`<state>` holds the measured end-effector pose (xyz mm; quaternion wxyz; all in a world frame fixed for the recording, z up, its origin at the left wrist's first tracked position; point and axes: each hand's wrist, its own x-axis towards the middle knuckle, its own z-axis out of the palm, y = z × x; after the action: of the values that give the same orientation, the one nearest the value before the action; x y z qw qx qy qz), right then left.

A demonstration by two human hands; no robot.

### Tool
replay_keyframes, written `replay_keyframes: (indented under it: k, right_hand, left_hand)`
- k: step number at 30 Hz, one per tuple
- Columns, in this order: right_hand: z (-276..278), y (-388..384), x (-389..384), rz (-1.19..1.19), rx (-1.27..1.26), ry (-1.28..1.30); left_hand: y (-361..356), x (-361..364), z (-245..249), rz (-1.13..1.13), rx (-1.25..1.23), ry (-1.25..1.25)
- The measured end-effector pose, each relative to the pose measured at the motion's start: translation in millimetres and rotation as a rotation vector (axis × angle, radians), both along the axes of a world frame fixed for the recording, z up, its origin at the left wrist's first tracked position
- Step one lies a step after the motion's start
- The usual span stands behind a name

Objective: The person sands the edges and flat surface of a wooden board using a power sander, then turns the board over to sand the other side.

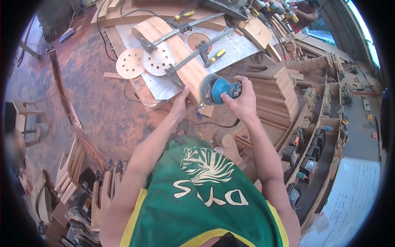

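While the right hand [242, 101] wrapped round the body of a teal random-orbit sander [222, 89], its pad looked set against the right edge of a thick, round-ended wooden board [177, 48], at the end jutting past the near edge of the worktop [154, 88]. Left hand [180, 102] had its thumb against the board's left side; fingers were hidden, so couldn't tell pinching from bracing. Two bar clamps [189, 29] crossed the board farther up, both short of that end, so the left hand was well placed to steady it, provided fingertips were kept clear of the pad. My read: this wanted light, even pressure, pad flat to the edge face, slow overlapping passes, easing off at the corner so it didn't round over. A black cord [236, 123] hung below the right hand; worth keeping off the pad. Tan [130, 63] and white sanding discs [159, 59] lay by the worktop's left edge, handy for a swap.
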<state>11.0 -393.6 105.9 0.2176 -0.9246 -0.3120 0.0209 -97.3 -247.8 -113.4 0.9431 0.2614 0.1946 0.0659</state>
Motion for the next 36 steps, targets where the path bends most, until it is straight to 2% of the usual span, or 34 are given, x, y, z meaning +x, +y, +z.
replay_keyframes:
  k: [3,9,15,21,24,27,36]
  right_hand:
    - [-0.4,-2.1,-9.1,0.023,-0.003,-0.005]
    - [-1.2,-5.8,-21.2,0.064,0.015,-0.011]
    - [-1.5,-6.7,-25.4,0.083,0.022,-0.012]
    - [1.0,-4.8,-20.3,0.086,0.036,-0.004]
    - [2.1,-5.5,-18.6,0.082,0.02,0.014]
    - [1.5,-8.7,-18.2,0.09,0.012,0.019]
    - [-2.0,-10.7,-15.7,0.103,0.008,-0.007]
  left_hand:
    - [-8.0,1.5,12.3,0.149,-0.101,-0.006]
    - [-7.7,1.8,14.6,0.117,-0.235,-0.13]
    - [-7.0,-2.8,14.9,0.07,-0.063,-0.039]
    - [-3.6,-5.1,-6.4,-0.076,0.065,-0.078]
    - [-0.9,-1.8,-3.5,-0.025,-0.125,-0.099]
    - [-11.4,6.5,-8.3,0.082,-0.187,-0.216]
    - [-12.8,8.5,-26.6,0.015,-0.105,-0.251]
